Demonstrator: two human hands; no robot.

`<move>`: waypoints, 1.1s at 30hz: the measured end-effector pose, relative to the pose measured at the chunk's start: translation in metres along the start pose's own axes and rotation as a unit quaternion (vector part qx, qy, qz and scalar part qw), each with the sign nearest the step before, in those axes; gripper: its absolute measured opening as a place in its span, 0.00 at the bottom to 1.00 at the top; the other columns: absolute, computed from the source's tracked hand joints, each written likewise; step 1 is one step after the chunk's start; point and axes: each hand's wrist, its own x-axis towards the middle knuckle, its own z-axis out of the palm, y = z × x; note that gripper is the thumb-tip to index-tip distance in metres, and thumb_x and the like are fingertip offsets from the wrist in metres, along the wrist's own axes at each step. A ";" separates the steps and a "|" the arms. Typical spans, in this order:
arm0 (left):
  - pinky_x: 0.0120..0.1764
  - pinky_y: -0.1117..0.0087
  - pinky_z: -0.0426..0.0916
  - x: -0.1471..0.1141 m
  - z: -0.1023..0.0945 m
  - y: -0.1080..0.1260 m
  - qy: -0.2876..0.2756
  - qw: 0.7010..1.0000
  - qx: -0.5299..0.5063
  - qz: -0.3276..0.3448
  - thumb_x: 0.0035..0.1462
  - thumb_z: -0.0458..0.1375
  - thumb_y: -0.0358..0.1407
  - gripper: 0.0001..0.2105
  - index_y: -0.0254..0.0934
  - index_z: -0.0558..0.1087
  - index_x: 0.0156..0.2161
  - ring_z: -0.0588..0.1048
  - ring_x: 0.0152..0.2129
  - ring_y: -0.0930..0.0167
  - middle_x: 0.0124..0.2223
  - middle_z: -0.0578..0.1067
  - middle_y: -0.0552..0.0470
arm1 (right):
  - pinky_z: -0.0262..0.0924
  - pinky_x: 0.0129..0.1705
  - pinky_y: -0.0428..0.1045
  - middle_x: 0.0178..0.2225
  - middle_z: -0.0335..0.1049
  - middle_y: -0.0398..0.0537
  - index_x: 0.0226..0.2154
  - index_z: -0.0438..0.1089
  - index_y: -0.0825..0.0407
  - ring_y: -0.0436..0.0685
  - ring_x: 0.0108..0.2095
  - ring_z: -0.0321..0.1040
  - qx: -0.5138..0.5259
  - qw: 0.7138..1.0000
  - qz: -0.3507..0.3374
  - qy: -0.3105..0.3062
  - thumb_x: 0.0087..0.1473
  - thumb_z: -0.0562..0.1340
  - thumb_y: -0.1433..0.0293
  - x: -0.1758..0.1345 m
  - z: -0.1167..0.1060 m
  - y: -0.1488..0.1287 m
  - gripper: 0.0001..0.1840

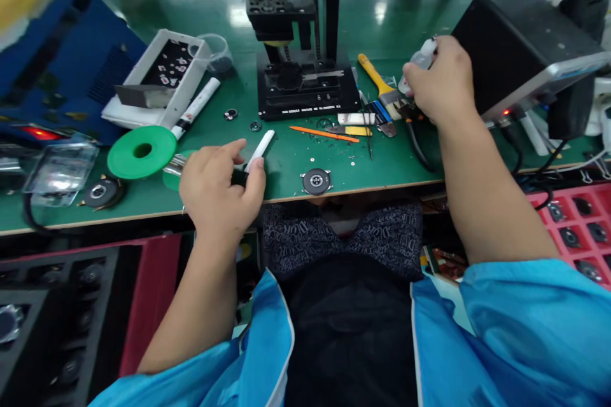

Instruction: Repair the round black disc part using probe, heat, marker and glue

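Observation:
My left hand (220,187) is closed around a white and black pen-like stick (260,149), its white end pointing up and away from me. Off to the right, my right hand (443,79) grips a small translucent plastic bottle (421,58), tilted, beside a black box-shaped device (520,44). A round watch body (316,181) lies at the bench's front edge between the hands. Two small round parts, one a dark ring (256,126) and the other a black and white piece (230,114), rest beyond my left hand.
A black press (308,86) stands at centre back. An orange stick (324,134), a yellow-handled brush (375,75) and a cutter knife lie before it. Leftward are a green spool (142,152), a white box of small parts (184,92) and another watch body (102,193). A pink tray (573,216) holds several watches.

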 end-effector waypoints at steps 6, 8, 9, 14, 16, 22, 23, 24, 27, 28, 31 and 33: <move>0.44 0.46 0.69 0.001 -0.001 0.009 0.011 1.000 -0.011 0.003 0.72 0.67 0.46 0.11 0.50 0.84 0.56 0.80 0.37 0.53 0.39 0.84 0.45 | 0.79 0.58 0.64 0.51 0.86 0.56 0.50 0.79 0.51 0.64 0.48 0.82 -0.056 0.995 0.075 0.039 0.64 0.76 0.72 -0.014 -0.023 -0.036 0.13; 0.45 0.45 0.71 0.002 -0.005 0.014 -0.021 1.000 0.018 -0.001 0.75 0.64 0.44 0.11 0.48 0.83 0.56 0.82 0.39 0.51 0.40 0.85 0.43 | 0.76 0.55 0.59 0.49 0.85 0.53 0.52 0.80 0.54 0.60 0.46 0.80 -0.032 0.998 0.032 0.033 0.70 0.72 0.70 -0.032 -0.037 -0.049 0.11; 0.46 0.45 0.72 0.002 -0.006 0.016 -0.035 0.999 0.031 -0.003 0.76 0.62 0.44 0.11 0.47 0.83 0.56 0.82 0.40 0.50 0.41 0.86 0.42 | 0.75 0.52 0.57 0.48 0.85 0.52 0.53 0.80 0.53 0.58 0.44 0.78 -0.010 1.000 -0.001 0.027 0.70 0.71 0.69 -0.045 -0.045 -0.055 0.11; 0.44 0.43 0.74 0.003 -0.010 0.020 -0.040 0.998 0.049 -0.003 0.77 0.61 0.44 0.12 0.46 0.83 0.55 0.84 0.40 0.49 0.41 0.86 0.41 | 0.75 0.59 0.62 0.57 0.82 0.60 0.67 0.78 0.55 0.67 0.55 0.79 0.125 0.959 -0.240 -0.088 0.68 0.72 0.68 -0.116 -0.083 -0.082 0.28; 0.45 0.42 0.75 0.003 -0.010 0.020 -0.041 0.998 0.050 -0.003 0.77 0.60 0.44 0.12 0.46 0.83 0.55 0.85 0.40 0.49 0.42 0.87 0.41 | 0.75 0.55 0.61 0.56 0.80 0.60 0.69 0.78 0.54 0.67 0.53 0.79 0.096 0.938 -0.289 -0.167 0.71 0.69 0.68 -0.137 -0.088 -0.088 0.27; 0.44 0.40 0.75 0.003 -0.010 0.019 -0.045 0.998 0.046 -0.007 0.77 0.60 0.46 0.12 0.47 0.84 0.53 0.85 0.41 0.48 0.43 0.88 0.40 | 0.61 0.48 0.58 0.52 0.77 0.59 0.63 0.80 0.50 0.65 0.48 0.71 -0.056 0.913 -0.355 -0.195 0.78 0.59 0.74 -0.161 -0.081 -0.098 0.20; 0.44 0.40 0.75 0.003 -0.010 0.019 -0.045 0.998 0.045 -0.007 0.77 0.59 0.46 0.12 0.47 0.84 0.52 0.85 0.41 0.49 0.43 0.88 0.40 | 0.58 0.48 0.58 0.53 0.77 0.58 0.63 0.80 0.49 0.66 0.49 0.71 -0.074 0.915 -0.351 -0.186 0.78 0.59 0.75 -0.162 -0.080 -0.099 0.20; 0.45 0.40 0.75 0.003 -0.010 0.019 -0.047 0.998 0.044 -0.010 0.78 0.59 0.47 0.12 0.47 0.84 0.52 0.85 0.42 0.49 0.43 0.87 0.40 | 0.56 0.48 0.58 0.53 0.77 0.58 0.64 0.80 0.48 0.66 0.50 0.70 -0.088 0.916 -0.347 -0.180 0.78 0.58 0.75 -0.163 -0.080 -0.100 0.21; 0.45 0.41 0.74 0.002 -0.009 0.018 -0.051 0.998 0.040 -0.013 0.79 0.58 0.48 0.14 0.47 0.84 0.52 0.85 0.42 0.51 0.42 0.87 0.41 | 0.52 0.48 0.59 0.54 0.77 0.59 0.64 0.81 0.46 0.67 0.51 0.69 -0.106 0.916 -0.346 -0.172 0.80 0.57 0.74 -0.162 -0.081 -0.101 0.22; 0.45 0.41 0.74 0.002 -0.009 0.017 -0.052 0.998 0.038 -0.015 0.79 0.58 0.48 0.14 0.47 0.84 0.52 0.85 0.42 0.52 0.42 0.86 0.41 | 0.51 0.48 0.59 0.55 0.77 0.59 0.65 0.81 0.45 0.68 0.51 0.69 -0.108 0.915 -0.348 -0.173 0.80 0.56 0.74 -0.162 -0.081 -0.102 0.22; 0.46 0.40 0.75 0.001 -0.008 0.018 -0.050 0.998 0.031 -0.022 0.78 0.59 0.47 0.12 0.49 0.84 0.52 0.85 0.43 0.50 0.43 0.87 0.41 | 0.50 0.48 0.59 0.56 0.78 0.59 0.64 0.82 0.44 0.68 0.51 0.69 -0.119 0.913 -0.348 -0.175 0.80 0.57 0.73 -0.162 -0.081 -0.103 0.22; 0.46 0.39 0.74 0.001 -0.009 0.019 -0.048 0.998 0.030 -0.023 0.77 0.60 0.47 0.11 0.50 0.84 0.52 0.85 0.43 0.49 0.43 0.87 0.41 | 0.50 0.48 0.59 0.56 0.78 0.59 0.64 0.82 0.44 0.68 0.51 0.69 -0.129 0.912 -0.345 -0.181 0.80 0.58 0.74 -0.162 -0.081 -0.104 0.21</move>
